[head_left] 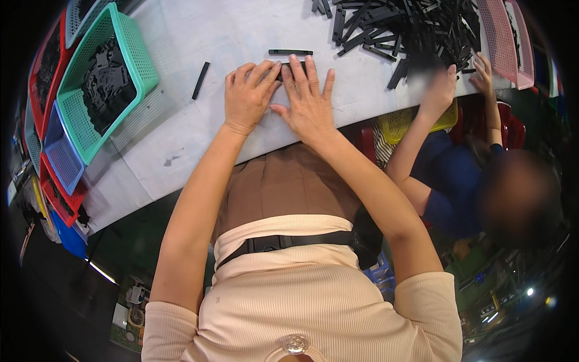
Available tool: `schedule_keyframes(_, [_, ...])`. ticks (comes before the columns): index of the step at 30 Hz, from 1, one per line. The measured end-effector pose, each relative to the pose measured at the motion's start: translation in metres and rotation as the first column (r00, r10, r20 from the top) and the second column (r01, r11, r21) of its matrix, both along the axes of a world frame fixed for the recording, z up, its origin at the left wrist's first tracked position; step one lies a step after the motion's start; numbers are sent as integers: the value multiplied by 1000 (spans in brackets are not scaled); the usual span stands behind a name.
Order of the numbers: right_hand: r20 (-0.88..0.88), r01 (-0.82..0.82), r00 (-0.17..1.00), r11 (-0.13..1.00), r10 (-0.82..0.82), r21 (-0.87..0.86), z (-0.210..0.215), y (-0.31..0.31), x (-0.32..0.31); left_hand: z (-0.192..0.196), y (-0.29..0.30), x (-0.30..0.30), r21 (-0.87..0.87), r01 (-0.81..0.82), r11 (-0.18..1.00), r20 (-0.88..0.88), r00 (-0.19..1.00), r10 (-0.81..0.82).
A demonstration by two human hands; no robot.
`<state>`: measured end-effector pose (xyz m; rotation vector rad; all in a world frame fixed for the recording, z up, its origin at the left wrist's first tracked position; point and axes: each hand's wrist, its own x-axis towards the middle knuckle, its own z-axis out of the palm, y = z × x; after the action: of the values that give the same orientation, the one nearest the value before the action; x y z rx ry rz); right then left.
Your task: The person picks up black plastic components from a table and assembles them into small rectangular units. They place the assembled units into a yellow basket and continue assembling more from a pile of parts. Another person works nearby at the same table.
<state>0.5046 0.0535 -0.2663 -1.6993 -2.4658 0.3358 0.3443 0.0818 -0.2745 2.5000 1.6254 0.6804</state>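
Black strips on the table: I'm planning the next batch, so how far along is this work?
Done: a green basket already holds dark parts. In hand: the left hand and right hand press together on one black strip; two loose strips lie nearby. Left: a large pile of black strips remains, so much is undone.

Loose black plastic strips apart from the heap: we count three, one slanted (201,80), one level (291,52), one under our fingers (294,67).
Heap of black plastic strips (410,27): one, too tangled for us to count pieces.
Green mesh plastic baskets (129,42): one.
Pink mesh plastic baskets (505,37): two.
Hands on the table: four, our two (246,96) (309,99) and a neighbour's two (439,89) (482,71).
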Motion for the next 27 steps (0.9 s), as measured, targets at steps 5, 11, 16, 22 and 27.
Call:
schedule_keyframes(5, [57, 143, 988, 989, -146, 47, -3, -2, 26, 0, 1, -2, -10, -1, 1000, 35, 999, 1])
schedule_keyframes(11, [-14, 72, 997, 996, -71, 58, -2, -4, -5, 0, 2, -2, -46, 0, 999, 77, 997, 3])
schedule_keyframes(16, [39, 161, 985, 983, -166, 91, 1, -1, 16, 6, 4, -1, -62, -5, 998, 76, 997, 9])
schedule_keyframes(22, [-95, 168, 983, 982, -160, 85, 0, 0, 4, 9, 5, -3, -135, 33, 990, 78, 997, -23])
schedule_keyframes(27, [-379, 223, 906, 974, -190, 44, 2, 5, 30, 18, 12, -5, -148, 71, 986, 223, 974, -37])
